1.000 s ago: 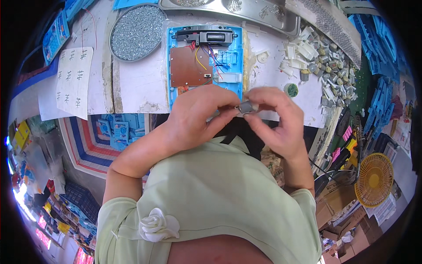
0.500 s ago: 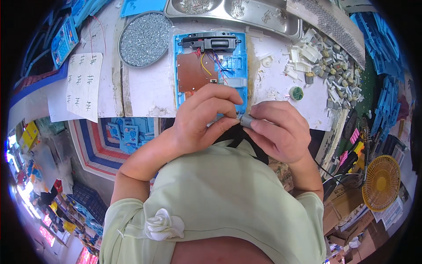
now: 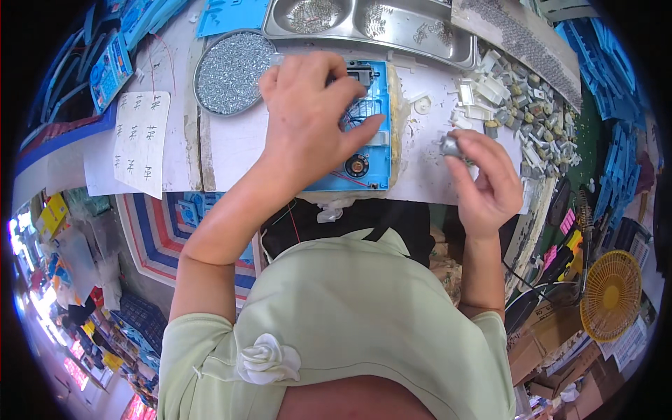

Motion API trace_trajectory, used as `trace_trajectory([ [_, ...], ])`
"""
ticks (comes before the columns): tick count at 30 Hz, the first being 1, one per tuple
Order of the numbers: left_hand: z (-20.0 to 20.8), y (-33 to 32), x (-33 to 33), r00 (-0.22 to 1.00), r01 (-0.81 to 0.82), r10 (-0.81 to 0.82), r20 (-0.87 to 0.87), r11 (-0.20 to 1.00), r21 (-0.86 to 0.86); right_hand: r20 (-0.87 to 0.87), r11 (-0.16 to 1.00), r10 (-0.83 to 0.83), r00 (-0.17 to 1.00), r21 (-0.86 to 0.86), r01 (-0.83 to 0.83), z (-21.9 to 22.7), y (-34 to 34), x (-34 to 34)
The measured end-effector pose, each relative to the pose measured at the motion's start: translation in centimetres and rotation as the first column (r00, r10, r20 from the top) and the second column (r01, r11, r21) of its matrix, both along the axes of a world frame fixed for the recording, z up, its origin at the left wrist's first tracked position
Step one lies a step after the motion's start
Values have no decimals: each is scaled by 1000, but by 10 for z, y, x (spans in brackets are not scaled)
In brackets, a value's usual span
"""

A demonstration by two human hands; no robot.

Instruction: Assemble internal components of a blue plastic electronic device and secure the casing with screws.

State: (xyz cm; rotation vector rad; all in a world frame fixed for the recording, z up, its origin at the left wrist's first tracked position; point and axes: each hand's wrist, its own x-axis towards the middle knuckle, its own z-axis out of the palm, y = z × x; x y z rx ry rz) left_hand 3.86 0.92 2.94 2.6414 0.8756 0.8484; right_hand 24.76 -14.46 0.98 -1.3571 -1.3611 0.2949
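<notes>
White table (image 3: 422,157), blue case (image 3: 378,168) under the left hand (image 3: 308,108).
That hand is open, thumb spread; the right hand (image 3: 488,185) pinches a grey motor (image 3: 449,146), heaped parts (image 3: 535,115) beyond it.

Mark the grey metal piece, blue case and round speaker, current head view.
Grey metal piece (image 3: 449,145): head view, exposed side of its body.
Blue case (image 3: 379,159): head view, bare lower-right floor.
Round speaker (image 3: 357,166): head view, middle of its face.

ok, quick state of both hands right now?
Left hand: over the blue casing, thumb spread from the index finger; whether it grips anything cannot be told.
Right hand: closed, holding a small grey metal part.
</notes>
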Motion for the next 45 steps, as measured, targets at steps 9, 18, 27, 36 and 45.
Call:
trace_trajectory([
  [9,-25,-2,-38,961,264,-260,88,964,-34,-306,943,-34,952,-326,-72,-11,35,-20],
  [18,-29,-5,-52,954,273,-279,109,960,64,200,936,121,972,-348,-45,-2,70,-33],
  [27,-25,-21,-60,965,207,-182,187,971,-123,498,943,140,856,-332,39,12,78,-41],
  [36,-35,-23,-63,956,222,-175,237,957,-185,651,950,313,692,-221,-221,23,114,-60],
  [45,-38,-27,-71,917,211,-83,390,931,-298,502,974,226,835,-86,-211,6,110,-50],
])
